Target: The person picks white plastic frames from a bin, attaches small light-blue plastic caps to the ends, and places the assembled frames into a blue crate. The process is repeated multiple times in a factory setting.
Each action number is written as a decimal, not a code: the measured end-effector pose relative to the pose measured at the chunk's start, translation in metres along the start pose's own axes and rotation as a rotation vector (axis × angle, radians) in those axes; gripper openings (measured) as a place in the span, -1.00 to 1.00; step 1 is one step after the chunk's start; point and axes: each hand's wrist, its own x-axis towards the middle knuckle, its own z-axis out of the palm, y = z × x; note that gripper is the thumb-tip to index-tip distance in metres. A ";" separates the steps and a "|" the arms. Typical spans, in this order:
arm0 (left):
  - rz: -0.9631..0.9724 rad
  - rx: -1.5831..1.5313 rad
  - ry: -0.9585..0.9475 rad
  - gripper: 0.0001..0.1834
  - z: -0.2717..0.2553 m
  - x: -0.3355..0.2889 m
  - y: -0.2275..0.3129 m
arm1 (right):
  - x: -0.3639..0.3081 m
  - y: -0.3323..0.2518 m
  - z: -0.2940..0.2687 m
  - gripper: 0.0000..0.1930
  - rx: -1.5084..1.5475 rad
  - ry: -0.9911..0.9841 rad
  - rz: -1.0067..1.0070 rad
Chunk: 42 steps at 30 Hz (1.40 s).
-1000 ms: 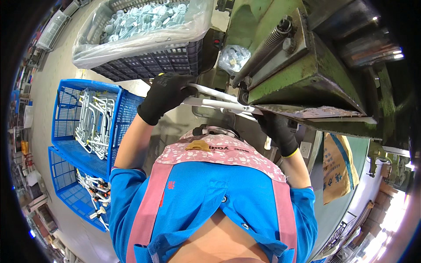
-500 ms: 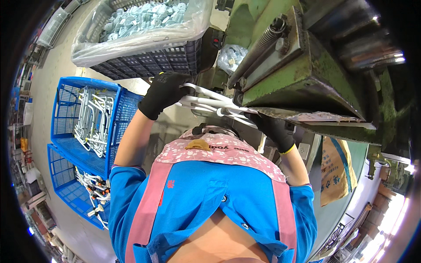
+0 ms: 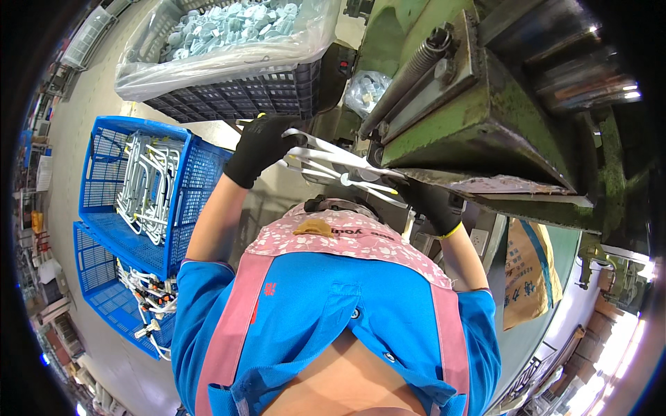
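Observation:
A white tube frame (image 3: 333,156) with several bent, crossing tubes spans the gap between my two black-gloved hands. My left hand (image 3: 261,147) is closed round its left end. At the other end my right hand (image 3: 436,206) grips the tubes, its fingers partly hidden beneath the machine's edge. Yellow marks show near some tube ends, and a small white round piece sits where the lower tubes cross. The upper tubes reach to the green machine (image 3: 479,142) and touch or pass close under its slanted block; exactly where they meet it is hidden.
A dark crate (image 3: 236,93), lined with clear plastic, holds many pale blue-grey parts at the far left. Two blue baskets (image 3: 182,201) with white tube frames stand on the left. A bag of parts (image 3: 368,91) lies beside the machine's spring rod. A brown sack (image 3: 531,274) is at right.
The lower tubes have tilted and spread apart from the upper ones, so their crossing and yellow marks show more. Both hands keep their hold, with the right wrist slightly lower.

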 end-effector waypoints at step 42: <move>0.257 -0.172 0.109 -0.46 0.087 0.001 0.109 | -0.021 -0.042 0.011 -0.67 -0.649 0.530 -0.012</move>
